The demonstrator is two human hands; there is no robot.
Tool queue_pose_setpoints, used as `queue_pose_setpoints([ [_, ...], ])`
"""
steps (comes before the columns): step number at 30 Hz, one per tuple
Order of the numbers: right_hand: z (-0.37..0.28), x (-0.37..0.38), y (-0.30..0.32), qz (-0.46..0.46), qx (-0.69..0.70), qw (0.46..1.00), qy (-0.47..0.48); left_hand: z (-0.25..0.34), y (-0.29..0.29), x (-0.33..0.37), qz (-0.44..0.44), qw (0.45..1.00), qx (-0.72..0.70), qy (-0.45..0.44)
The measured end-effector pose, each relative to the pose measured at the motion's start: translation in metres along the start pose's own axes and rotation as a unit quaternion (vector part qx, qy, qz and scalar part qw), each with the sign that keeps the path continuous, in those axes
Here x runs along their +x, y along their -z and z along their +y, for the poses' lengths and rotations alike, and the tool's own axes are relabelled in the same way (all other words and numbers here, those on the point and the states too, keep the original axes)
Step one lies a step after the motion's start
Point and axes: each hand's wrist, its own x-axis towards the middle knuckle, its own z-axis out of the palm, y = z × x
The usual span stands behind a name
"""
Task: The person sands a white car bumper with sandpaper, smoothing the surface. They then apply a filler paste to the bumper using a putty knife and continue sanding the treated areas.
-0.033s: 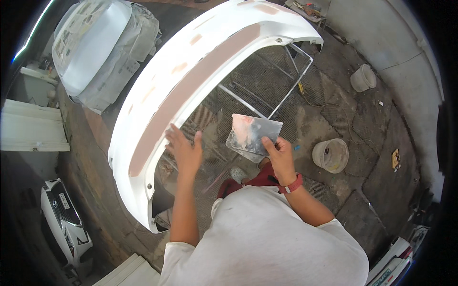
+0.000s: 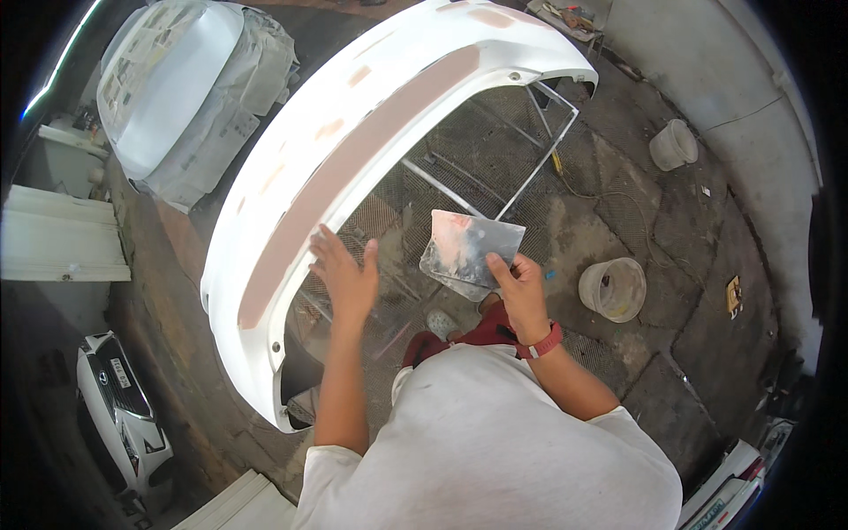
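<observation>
A long white car bumper cover (image 2: 309, 150) curves across the view. A wide brownish-pink band (image 2: 362, 168) and smaller patches of that colour mark its surface. My left hand (image 2: 346, 278) is open, fingers spread, at the bumper's inner edge; I cannot tell whether the fingertips touch it. In my right hand (image 2: 519, 287) is a thin grey plate (image 2: 477, 240), pinched at its right edge with the thumb on top. Pinkish and whitish smears cover the plate's left part. Another grey sheet (image 2: 459, 287) shows beneath it, largely hidden.
A metal frame stand (image 2: 534, 177) is under the bumper. Two whitish buckets (image 2: 612, 290) (image 2: 673, 145) stand on the floor at right, near a hose (image 2: 609, 196). A partly papered car body (image 2: 194, 88) is at far left, and a white car front (image 2: 119, 411) at near left.
My left hand and the held plate have shifted very slightly to the right. The grip on the plate is the same.
</observation>
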Motion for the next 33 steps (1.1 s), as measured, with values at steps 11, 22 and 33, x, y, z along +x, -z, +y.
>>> queue_pose_setpoints([
  [11, -0.042, 0.062, 0.119, 0.095, 0.042, 0.993, 0.060, 0.153, -0.041, 0.095, 0.066, 0.961, 0.158, -0.215],
  [22, -0.042, 0.083, 0.269, 0.236, 0.088, 0.963, 0.094, 0.257, -0.054, 0.188, 0.133, 0.927, 0.241, -0.257],
  [33, -0.103, 0.088, 0.200, 0.114, -0.059, 0.977, 0.171, 0.340, -0.095, 0.054, -0.393, 0.799, -0.430, -0.150],
])
